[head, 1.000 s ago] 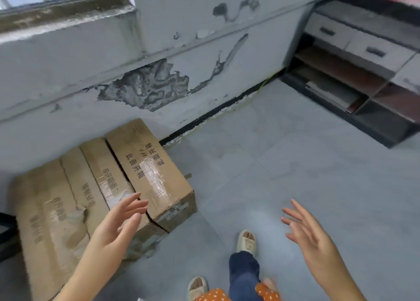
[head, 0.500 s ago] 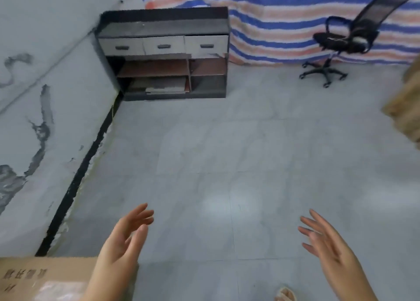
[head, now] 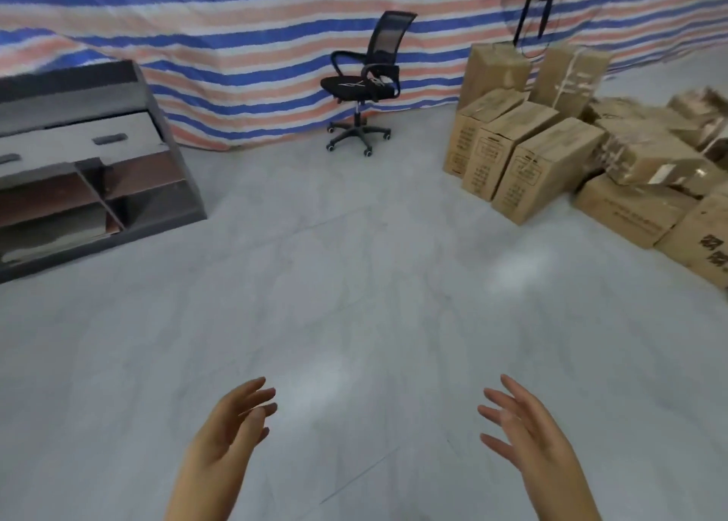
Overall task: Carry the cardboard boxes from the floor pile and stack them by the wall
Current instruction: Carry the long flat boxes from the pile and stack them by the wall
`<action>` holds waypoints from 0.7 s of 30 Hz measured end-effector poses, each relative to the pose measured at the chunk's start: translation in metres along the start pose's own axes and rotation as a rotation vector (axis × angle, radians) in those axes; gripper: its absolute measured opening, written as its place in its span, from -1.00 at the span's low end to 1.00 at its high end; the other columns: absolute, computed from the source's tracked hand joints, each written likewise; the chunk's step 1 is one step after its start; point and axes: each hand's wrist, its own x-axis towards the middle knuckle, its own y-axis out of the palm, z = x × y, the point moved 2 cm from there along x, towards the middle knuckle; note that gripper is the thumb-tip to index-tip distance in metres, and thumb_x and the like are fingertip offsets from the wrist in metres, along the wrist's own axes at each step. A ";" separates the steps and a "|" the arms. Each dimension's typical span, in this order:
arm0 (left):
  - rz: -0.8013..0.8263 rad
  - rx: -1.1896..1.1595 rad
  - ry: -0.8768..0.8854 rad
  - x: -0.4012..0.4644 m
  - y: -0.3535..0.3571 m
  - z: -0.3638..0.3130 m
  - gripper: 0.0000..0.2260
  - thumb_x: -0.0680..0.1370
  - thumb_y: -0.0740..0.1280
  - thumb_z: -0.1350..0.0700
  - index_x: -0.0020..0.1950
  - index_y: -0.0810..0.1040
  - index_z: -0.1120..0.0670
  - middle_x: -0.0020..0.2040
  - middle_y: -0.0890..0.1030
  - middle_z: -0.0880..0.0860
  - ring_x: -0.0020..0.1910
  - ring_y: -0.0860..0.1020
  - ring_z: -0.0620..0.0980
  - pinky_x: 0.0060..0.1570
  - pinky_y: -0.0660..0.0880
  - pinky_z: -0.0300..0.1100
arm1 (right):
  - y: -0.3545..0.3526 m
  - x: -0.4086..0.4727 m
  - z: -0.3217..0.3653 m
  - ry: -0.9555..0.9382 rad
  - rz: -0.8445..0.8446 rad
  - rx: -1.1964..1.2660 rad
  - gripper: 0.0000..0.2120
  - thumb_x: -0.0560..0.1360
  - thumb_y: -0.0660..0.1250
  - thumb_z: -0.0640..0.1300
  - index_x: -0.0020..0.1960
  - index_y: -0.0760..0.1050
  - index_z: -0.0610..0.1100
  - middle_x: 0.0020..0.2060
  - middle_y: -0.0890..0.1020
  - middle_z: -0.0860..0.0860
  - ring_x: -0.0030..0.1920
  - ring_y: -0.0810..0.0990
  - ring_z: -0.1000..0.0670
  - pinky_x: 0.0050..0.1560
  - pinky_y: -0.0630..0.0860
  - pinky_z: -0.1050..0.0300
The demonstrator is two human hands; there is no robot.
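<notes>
A pile of brown cardboard boxes [head: 543,166] fills the right side of the floor, some upright in a row and others lying tilted behind them. My left hand [head: 232,430] and my right hand [head: 524,430] hover low in front of me over bare grey floor, palms facing each other, fingers straight and spread. Neither hand holds anything. The boxes are well ahead and to the right of both hands. The boxes set by the wall are out of sight.
A dark low cabinet [head: 78,166] with drawers and shelves stands at the left. A black office chair [head: 364,83] sits ahead against a striped tarp [head: 236,28]. A fan [head: 551,1] stands behind the box pile. Grey tiled floor [head: 354,284] lies between.
The view has swung right, away from the cracked wall and the boxes stacked there, past the cabinet to the chair and the floor pile. Both hands stayed open and held in front.
</notes>
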 end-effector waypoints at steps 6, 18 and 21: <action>0.093 -0.041 0.023 0.049 0.092 -0.038 -0.75 0.61 0.17 0.31 0.11 0.59 0.07 -0.01 0.69 -0.03 -0.04 0.66 -0.07 -0.06 0.62 -0.09 | -0.069 0.040 0.004 0.020 -0.174 0.082 0.03 -0.18 0.44 0.54 0.15 0.52 -0.03 -0.04 0.69 -0.01 -0.05 0.68 0.05 -0.24 0.62 0.22; 0.218 -0.073 -0.063 0.204 0.214 -0.068 -0.76 0.62 0.15 0.28 0.08 0.59 0.08 -0.06 0.70 0.00 -0.06 0.66 -0.06 -0.08 0.61 -0.10 | -0.114 0.184 0.008 0.049 -0.424 0.142 0.02 -0.22 0.44 0.55 0.09 0.54 -0.04 -0.08 0.70 0.03 -0.09 0.69 0.04 -0.26 0.64 0.19; 0.257 -0.080 -0.021 0.272 0.246 -0.100 -0.76 0.62 0.15 0.27 0.10 0.59 0.07 -0.06 0.69 0.00 -0.06 0.66 -0.05 0.00 0.54 -0.03 | -0.119 0.245 0.034 -0.007 -0.505 0.143 0.01 -0.19 0.42 0.56 0.10 0.54 -0.02 -0.05 0.69 0.05 -0.07 0.68 0.05 -0.20 0.65 0.17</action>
